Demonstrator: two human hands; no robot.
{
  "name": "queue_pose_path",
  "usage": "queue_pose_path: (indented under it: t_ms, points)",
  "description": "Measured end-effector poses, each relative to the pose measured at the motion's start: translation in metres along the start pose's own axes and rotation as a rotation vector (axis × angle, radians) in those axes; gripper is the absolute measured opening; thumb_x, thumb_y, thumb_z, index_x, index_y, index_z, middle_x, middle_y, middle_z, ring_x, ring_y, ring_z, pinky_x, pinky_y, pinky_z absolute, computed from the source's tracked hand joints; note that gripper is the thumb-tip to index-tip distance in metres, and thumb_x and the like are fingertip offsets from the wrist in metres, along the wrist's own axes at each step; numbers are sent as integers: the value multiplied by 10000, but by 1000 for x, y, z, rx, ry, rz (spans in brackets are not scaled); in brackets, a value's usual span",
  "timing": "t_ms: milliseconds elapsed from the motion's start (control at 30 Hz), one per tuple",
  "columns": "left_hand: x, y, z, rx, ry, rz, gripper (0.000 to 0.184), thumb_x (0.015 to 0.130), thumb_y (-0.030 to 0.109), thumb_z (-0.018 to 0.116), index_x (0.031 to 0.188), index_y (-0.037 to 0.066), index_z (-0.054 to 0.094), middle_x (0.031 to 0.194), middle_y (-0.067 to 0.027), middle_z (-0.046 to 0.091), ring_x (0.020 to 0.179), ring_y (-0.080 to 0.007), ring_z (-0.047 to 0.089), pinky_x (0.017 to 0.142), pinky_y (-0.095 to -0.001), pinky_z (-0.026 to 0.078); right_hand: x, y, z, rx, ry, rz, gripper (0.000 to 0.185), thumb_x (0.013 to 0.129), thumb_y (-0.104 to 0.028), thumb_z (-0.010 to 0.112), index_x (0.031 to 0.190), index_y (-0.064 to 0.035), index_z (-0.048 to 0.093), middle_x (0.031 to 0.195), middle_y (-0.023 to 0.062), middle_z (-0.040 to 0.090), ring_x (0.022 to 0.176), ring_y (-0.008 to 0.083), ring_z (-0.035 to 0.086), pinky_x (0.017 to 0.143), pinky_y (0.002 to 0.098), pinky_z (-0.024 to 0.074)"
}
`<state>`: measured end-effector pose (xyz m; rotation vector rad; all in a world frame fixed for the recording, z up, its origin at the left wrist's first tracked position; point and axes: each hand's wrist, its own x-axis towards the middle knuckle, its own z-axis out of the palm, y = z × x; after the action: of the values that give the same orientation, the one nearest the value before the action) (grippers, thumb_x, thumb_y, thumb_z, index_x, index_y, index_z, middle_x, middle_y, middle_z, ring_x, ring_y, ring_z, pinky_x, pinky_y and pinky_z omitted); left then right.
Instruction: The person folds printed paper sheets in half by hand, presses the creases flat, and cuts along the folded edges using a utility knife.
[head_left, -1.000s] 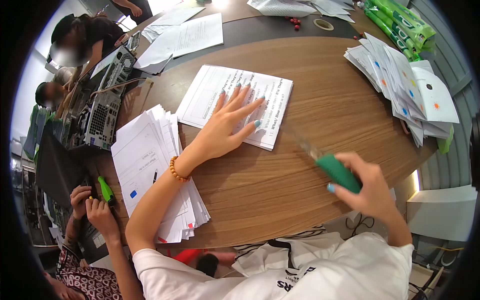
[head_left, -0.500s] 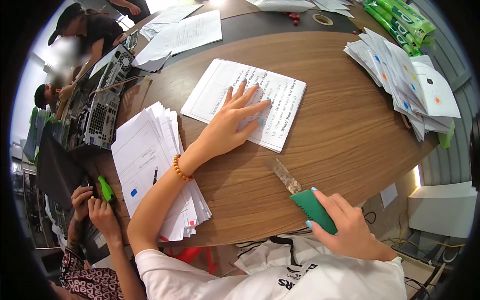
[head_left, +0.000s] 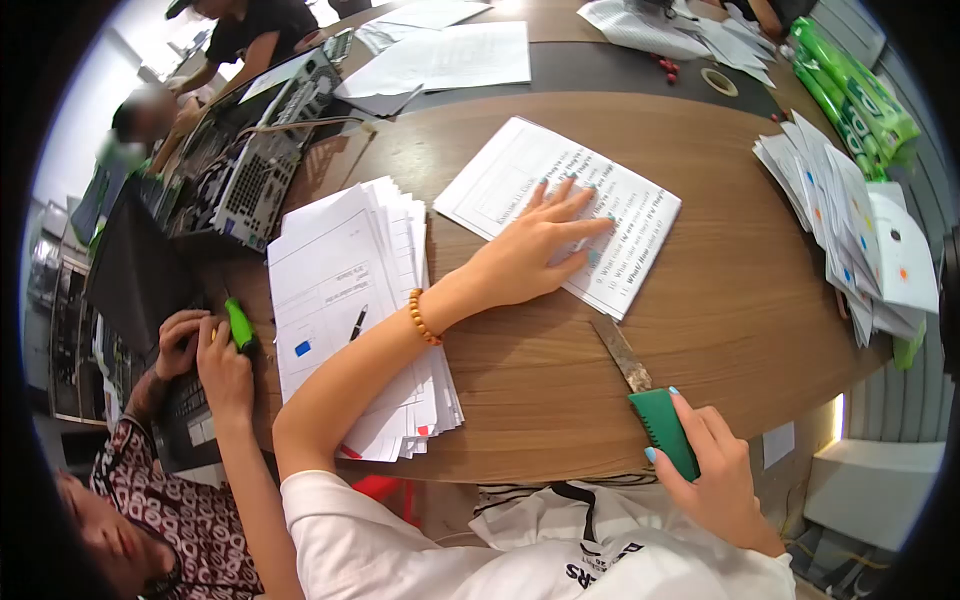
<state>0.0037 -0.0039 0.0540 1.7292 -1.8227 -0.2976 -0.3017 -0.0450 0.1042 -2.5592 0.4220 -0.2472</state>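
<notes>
My left hand (head_left: 545, 245) lies flat with fingers spread on a folded printed sheet (head_left: 640, 225), which looks several layers thick. A wooden bead bracelet (head_left: 424, 318) circles that wrist. In my right hand (head_left: 712, 460) is a knife with a green handle (head_left: 664, 430) and a worn, stained metal blade (head_left: 622, 357). The blade points away from me over the wooden table, its tip close to the sheet's near corner. Beneath my left forearm sits a stack of papers (head_left: 345, 245), with a pen (head_left: 359, 322) printed or lying on top; I cannot tell which.
Folded papers with coloured spots (head_left: 825, 225) stand at the right, beside green packages (head_left: 850, 95). A tape roll (head_left: 719, 82) and loose papers (head_left: 470, 60) are at the back. Open computer cases (head_left: 265, 165) line the left. Near a green-handled tool (head_left: 240, 325) are a co-worker's hands (head_left: 215, 365).
The camera view has shifted, so the table's things appear farther right. My left hand stays spread on the folded sheet, and my right hand keeps hold of the knife.
</notes>
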Motion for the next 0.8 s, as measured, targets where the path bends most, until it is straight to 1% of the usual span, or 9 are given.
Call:
queue_pose_path:
  t_ms: [200, 267, 367, 400, 500, 567, 633, 733, 800]
  points:
    - [0, -4, 4, 1, 22, 27, 440, 843, 108, 561, 1280, 153, 530, 1428, -199, 336, 1364, -393, 195, 1123, -511, 87, -1, -4, -2, 25, -9, 12, 578, 731, -102, 695, 1235, 77, 476, 831, 125, 542, 634, 209, 577, 495, 307, 476]
    - [0, -3, 3, 28, 18, 46, 435, 837, 116, 571, 1271, 131, 533, 1420, -217, 337, 1355, -401, 214, 1117, -526, 106, -1, -6, -5, 33, -62, 115, 584, 733, -121, 707, 1229, 87, 477, 878, 172, 566, 718, 282, 598, 613, 352, 503]
    - [1, -7, 8, 0, 48, 86, 421, 833, 135, 576, 1251, 101, 540, 1373, -252, 376, 1324, -424, 270, 1106, -535, 152, -1, -5, -2, -34, 25, 18, 562, 719, -48, 666, 1244, 47, 486, 815, 145, 538, 639, 261, 549, 570, 323, 448]
    - [0, -6, 8, -12, 52, 82, 411, 830, 139, 578, 1238, 98, 549, 1364, -260, 381, 1320, -424, 278, 1104, -533, 162, 7, -31, -15, 5, -54, 265, 396, 836, -164, 647, 1205, -51, 559, 1033, 200, 624, 896, 312, 625, 760, 371, 490]
    - [3, -15, 21, -50, 174, 157, 347, 795, 166, 594, 1133, 93, 612, 1201, -255, 480, 1229, -429, 386, 1065, -548, 220, 9, -26, -20, 50, -55, 176, 431, 816, -190, 677, 1197, -33, 550, 1002, 202, 624, 882, 324, 622, 761, 386, 484]
    - [4, -13, 16, -68, 108, 143, 376, 800, 167, 600, 1167, 83, 601, 1294, -280, 428, 1283, -416, 338, 1096, -531, 181, 8, -7, -15, 22, -6, 154, 420, 802, -207, 700, 1150, -18, 560, 984, 210, 622, 883, 343, 614, 751, 397, 482]
    - [7, -17, 21, -63, 105, 155, 374, 792, 178, 606, 1156, 90, 611, 1280, -274, 439, 1274, -425, 344, 1099, -526, 178, 25, -22, -22, -24, 83, 266, 389, 798, -211, 708, 1093, 0, 568, 954, 227, 616, 867, 352, 610, 734, 397, 483]
    - [8, -23, 27, -90, 155, 178, 369, 789, 185, 609, 1149, 100, 619, 1284, -276, 435, 1280, -429, 334, 1100, -523, 174, 53, -4, -17, -94, 186, 125, 380, 815, -219, 691, 1090, 7, 560, 935, 245, 603, 848, 369, 601, 727, 401, 484]
    - [10, -24, 28, -80, 154, 176, 364, 789, 187, 610, 1143, 103, 623, 1283, -276, 437, 1283, -429, 330, 1101, -523, 171, 75, 11, -14, -224, 302, -223, 399, 825, -236, 681, 1120, -5, 545, 936, 256, 593, 830, 382, 598, 713, 408, 486]
